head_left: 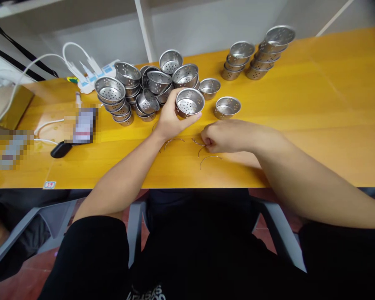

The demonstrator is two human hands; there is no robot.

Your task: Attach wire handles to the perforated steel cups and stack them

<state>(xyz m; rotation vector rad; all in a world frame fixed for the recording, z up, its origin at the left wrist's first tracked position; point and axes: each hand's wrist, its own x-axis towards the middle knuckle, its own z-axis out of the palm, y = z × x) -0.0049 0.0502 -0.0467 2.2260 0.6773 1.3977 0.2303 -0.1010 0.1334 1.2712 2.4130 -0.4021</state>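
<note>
My left hand (170, 118) is wrapped round a perforated metal cup (190, 102), its open top tilted toward me. Close by on the right, my right hand (220, 136) is closed with its fingertips low over the table, pinching what looks like a thin curved wire (198, 142). Another curved wire (210, 157) lies just below that hand, and one more wire (174, 141) lies under my left wrist. Two single perforated cups, one nearer (227, 108) and one farther (209, 88), stand beyond my hands.
Many cups are piled at the back left, with a stack (114, 100) at that pile's edge. Two more stacks, a short one (238, 60) and a taller one (270, 52), stand back right. A power strip (96, 77), a phone (85, 125) and a black plug-like object (61, 149) lie left.
</note>
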